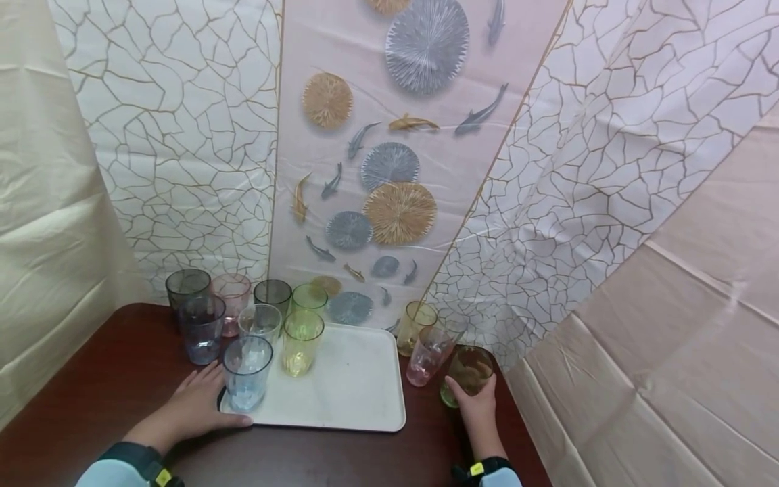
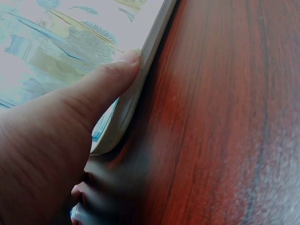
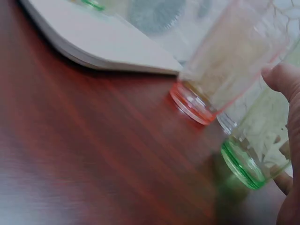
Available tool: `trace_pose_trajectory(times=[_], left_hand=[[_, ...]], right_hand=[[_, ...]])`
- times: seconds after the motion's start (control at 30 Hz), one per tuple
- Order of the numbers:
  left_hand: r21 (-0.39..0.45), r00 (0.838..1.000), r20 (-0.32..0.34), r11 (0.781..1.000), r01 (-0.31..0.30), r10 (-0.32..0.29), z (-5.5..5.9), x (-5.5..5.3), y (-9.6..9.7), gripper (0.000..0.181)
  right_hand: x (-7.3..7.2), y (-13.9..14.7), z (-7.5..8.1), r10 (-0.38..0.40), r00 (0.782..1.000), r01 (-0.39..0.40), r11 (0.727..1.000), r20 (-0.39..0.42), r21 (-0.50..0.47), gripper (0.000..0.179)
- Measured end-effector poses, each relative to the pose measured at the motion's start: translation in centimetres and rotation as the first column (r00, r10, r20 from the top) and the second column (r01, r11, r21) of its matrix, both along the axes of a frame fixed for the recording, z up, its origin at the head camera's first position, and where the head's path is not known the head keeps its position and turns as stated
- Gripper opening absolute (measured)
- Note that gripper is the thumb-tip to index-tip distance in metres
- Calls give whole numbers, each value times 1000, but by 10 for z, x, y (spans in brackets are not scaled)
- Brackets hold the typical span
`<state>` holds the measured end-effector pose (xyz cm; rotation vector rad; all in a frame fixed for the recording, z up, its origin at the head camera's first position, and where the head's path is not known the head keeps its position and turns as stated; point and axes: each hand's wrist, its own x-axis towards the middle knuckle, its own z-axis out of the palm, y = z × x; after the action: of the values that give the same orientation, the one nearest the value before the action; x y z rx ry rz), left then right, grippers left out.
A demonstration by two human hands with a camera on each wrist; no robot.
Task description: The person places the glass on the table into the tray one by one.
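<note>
A: Going left to right, what do we find at the fingers?

B: We see the left hand (image 1: 196,404) at the front-left corner of a white tray (image 1: 359,389), its thumb against the rim, apart from the straight fingers. At right, the right hand (image 1: 479,404) has its fingers clamped round a green glass (image 1: 465,363), over the right end of the worktop (image 1: 85,406); we cannot tell whether it touches down.

A: What stands around?

B: We see a cluster of glasses at left. On the tray, a light blue glass (image 1: 246,375) stands just beside the left hand, then a yellow-green glass (image 1: 301,348). A pink glass (image 1: 428,357) stands between tray and green glass.

A: What do the wrist views add?

B: The left gives us the thumb tip on the rim; the right, a clear glass (image 3: 226,123) whose base the head view hides.
</note>
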<state>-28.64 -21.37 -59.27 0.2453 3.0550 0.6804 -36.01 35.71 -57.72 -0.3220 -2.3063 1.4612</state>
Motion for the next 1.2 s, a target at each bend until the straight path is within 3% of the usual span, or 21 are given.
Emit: trace_pose_trajectory(times=[0.2, 0.43, 0.67, 0.93, 1.03, 1.2], left_hand=[[-8, 1000, -1, 1000, -1, 1, 1, 1, 0, 140], [1, 1000, -4, 1000, -6, 6, -2, 0, -1, 140], [7, 1000, 14, 1000, -11, 11, -4, -1, -1, 142], [-10, 1000, 21, 1000, -4, 4, 1, -1, 1, 140], [-15, 1000, -7, 1000, 7, -7, 1, 0, 0, 139], [-12, 999, -36, 1000, 12, -12, -1, 0, 0, 139]], right_hand=[[30, -28, 8, 1, 995, -3, 1000, -100, -23, 94], [47, -93, 15, 195, 964, -205, 978, -182, -40, 86], [59, -177, 23, 417, 898, -433, 894, -143, -114, 87], [62, -254, 24, 554, 830, -558, 827, -72, -70, 86], [62, -273, 25, 574, 818, -575, 816, -42, -60, 84], [62, -291, 25, 578, 816, -578, 816, 7, -2, 81]])
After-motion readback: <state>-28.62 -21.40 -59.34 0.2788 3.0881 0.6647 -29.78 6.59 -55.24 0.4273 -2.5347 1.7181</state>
